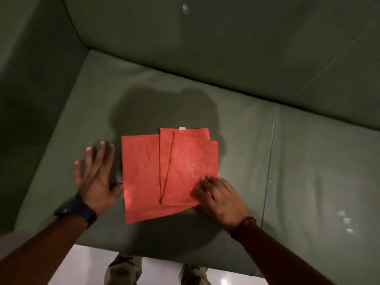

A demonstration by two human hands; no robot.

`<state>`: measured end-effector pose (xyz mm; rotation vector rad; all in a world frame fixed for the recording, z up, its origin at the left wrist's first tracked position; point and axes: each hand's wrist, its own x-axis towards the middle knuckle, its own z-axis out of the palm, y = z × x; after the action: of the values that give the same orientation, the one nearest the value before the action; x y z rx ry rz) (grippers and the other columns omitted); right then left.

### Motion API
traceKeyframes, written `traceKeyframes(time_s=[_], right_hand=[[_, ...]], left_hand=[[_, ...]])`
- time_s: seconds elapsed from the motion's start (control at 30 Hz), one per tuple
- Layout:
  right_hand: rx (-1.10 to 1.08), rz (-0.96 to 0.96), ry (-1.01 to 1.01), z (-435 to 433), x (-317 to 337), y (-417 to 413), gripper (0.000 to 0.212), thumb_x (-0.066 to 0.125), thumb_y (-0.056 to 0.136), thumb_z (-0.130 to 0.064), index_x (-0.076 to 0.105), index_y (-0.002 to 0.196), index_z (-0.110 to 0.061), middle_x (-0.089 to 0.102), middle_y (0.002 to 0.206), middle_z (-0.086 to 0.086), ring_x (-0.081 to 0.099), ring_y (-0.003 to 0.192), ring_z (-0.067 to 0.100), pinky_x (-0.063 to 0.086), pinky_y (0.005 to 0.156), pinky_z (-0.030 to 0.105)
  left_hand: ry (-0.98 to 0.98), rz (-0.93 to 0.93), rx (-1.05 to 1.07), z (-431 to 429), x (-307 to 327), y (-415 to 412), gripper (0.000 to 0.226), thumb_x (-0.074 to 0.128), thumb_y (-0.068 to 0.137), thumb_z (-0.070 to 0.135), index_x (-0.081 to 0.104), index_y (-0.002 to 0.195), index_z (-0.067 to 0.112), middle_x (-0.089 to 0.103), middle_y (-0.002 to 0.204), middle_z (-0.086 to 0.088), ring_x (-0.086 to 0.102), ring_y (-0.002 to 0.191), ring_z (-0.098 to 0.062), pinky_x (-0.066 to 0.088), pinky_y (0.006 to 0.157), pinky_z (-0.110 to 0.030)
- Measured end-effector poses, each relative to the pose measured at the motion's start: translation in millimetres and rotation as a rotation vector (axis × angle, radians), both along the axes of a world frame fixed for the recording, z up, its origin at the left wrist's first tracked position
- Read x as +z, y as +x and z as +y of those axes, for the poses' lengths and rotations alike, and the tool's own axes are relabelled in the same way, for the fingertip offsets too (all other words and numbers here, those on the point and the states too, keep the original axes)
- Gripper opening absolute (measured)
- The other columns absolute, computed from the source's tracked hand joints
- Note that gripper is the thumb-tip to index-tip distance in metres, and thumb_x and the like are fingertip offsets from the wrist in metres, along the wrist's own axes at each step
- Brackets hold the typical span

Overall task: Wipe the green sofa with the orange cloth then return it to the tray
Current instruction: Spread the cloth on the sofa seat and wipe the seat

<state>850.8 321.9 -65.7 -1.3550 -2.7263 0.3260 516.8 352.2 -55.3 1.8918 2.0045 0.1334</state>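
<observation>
Left hand (96,177) spread wide and flat on the green sofa (308,161) seat, thumb just touching the left edge of the orange cloth (144,177); cloth lying partly folded in overlapping layers on the seat cushion; right hand (220,196) with fingers curled, pressing on the cloth's lower right corner. Probably folding or gathering, so next likely a firm grip. No tray in view, so nothing to report of its contents.
</observation>
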Motion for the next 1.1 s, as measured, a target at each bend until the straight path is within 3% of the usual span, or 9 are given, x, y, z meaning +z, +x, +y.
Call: traceKeyframes(time_s=[0.2, 0.3, 0.4, 0.53, 0.67, 0.77, 0.87, 0.97, 1.1], right_hand=[[0.123, 0.05, -0.043, 30.7, 50.4, -26.5, 0.017, 0.075, 0.074, -0.024, 0.068, 0.086, -0.014, 0.068, 0.075, 0.002, 0.065, 0.068, 0.023, 0.053, 0.063, 0.025], [0.111, 0.076, -0.22, 54.3, 93.0, -26.7, 0.022, 0.067, 0.082, -0.02, 0.062, 0.1, -0.01, 0.068, 0.082, 0.011, 0.065, 0.071, 0.03, 0.054, 0.062, 0.032], [0.035, 0.178, -0.346, 92.2, 127.3, -23.9, 0.025, 0.049, 0.095, -0.023, 0.053, 0.116, -0.011, 0.067, 0.105, 0.017, 0.062, 0.092, 0.036, 0.05, 0.079, 0.041], [-0.042, 0.317, -0.38, 161.5, 184.3, -15.7, 0.02, 0.055, 0.094, -0.017, 0.059, 0.112, -0.012, 0.07, 0.105, 0.013, 0.065, 0.097, 0.03, 0.049, 0.082, 0.035], [-0.256, 0.443, 0.085, 252.5, 241.5, -9.0, 0.022, 0.063, 0.088, -0.012, 0.062, 0.109, -0.004, 0.07, 0.102, 0.017, 0.066, 0.094, 0.034, 0.045, 0.081, 0.034], [-0.547, 0.532, 0.747, 295.3, 244.6, -32.5, 0.041, 0.058, 0.089, -0.022, 0.053, 0.125, -0.004, 0.058, 0.125, 0.021, 0.051, 0.118, 0.033, 0.038, 0.099, 0.038], [-0.391, 0.262, 0.674, 312.5, 195.3, -78.9, 0.052, 0.057, 0.088, -0.027, 0.043, 0.137, -0.014, 0.042, 0.144, 0.021, 0.036, 0.135, 0.035, 0.03, 0.108, 0.044], [-0.319, -0.012, 0.541, 334.2, 143.6, -95.1, 0.062, 0.054, 0.089, -0.032, 0.029, 0.145, -0.024, 0.028, 0.154, 0.012, 0.022, 0.143, 0.027, 0.018, 0.114, 0.043], [-0.493, -0.041, 0.717, 359.2, 115.2, -106.0, 0.061, 0.046, 0.092, -0.05, 0.025, 0.145, -0.028, 0.036, 0.15, 0.014, 0.018, 0.139, 0.025, 0.002, 0.115, 0.04]], left_hand=[[0.084, -0.027, -0.303, -61.1, 35.2, 66.7, 0.119, 0.053, 0.047, 0.088, 0.037, 0.137, 0.011, 0.04, 0.142, -0.01, 0.029, 0.133, -0.031, 0.012, 0.109, -0.05], [0.143, 0.01, -0.144, -48.9, 53.6, 94.6, 0.107, 0.061, 0.044, 0.074, 0.043, 0.13, 0.012, 0.058, 0.127, -0.016, 0.044, 0.12, -0.028, 0.026, 0.101, -0.053], [0.202, -0.038, -0.073, -4.4, 79.4, 105.4, 0.051, 0.051, 0.057, 0.045, 0.068, 0.094, 0.015, 0.073, 0.087, -0.011, 0.068, 0.082, -0.028, 0.045, 0.084, -0.05], [0.217, -0.169, -0.194, 86.2, 132.7, 95.8, 0.035, 0.049, 0.062, 0.046, 0.069, 0.069, 0.017, 0.067, 0.066, -0.002, 0.064, 0.061, -0.026, 0.043, 0.061, -0.036], [0.441, -0.271, -0.177, 219.8, 189.7, 103.2, 0.038, 0.049, 0.071, 0.044, 0.072, 0.08, 0.016, 0.071, 0.08, -0.01, 0.065, 0.075, -0.031, 0.048, 0.063, -0.036], [0.584, -0.329, 0.009, 310.7, 214.7, 97.0, 0.07, 0.068, 0.064, 0.051, 0.058, 0.125, 0.017, 0.055, 0.129, -0.015, 0.048, 0.119, -0.031, 0.04, 0.097, -0.039], [0.606, -0.178, 0.099, 345.4, 213.0, 73.1, 0.122, 0.076, 0.043, 0.065, 0.022, 0.146, 0.026, 0.021, 0.154, -0.01, 0.018, 0.139, -0.03, 0.021, 0.11, -0.049], [0.647, -0.02, -0.03, 341.3, 191.3, 51.4, 0.135, 0.075, 0.037, 0.073, 0.015, 0.148, 0.025, 0.013, 0.156, -0.012, 0.013, 0.14, -0.032, 0.017, 0.108, -0.054], [0.596, 0.002, -0.094, 332.8, 164.2, 28.3, 0.141, 0.08, 0.034, 0.07, 0.012, 0.148, 0.021, 0.013, 0.155, -0.016, 0.013, 0.14, -0.034, 0.017, 0.107, -0.056]])
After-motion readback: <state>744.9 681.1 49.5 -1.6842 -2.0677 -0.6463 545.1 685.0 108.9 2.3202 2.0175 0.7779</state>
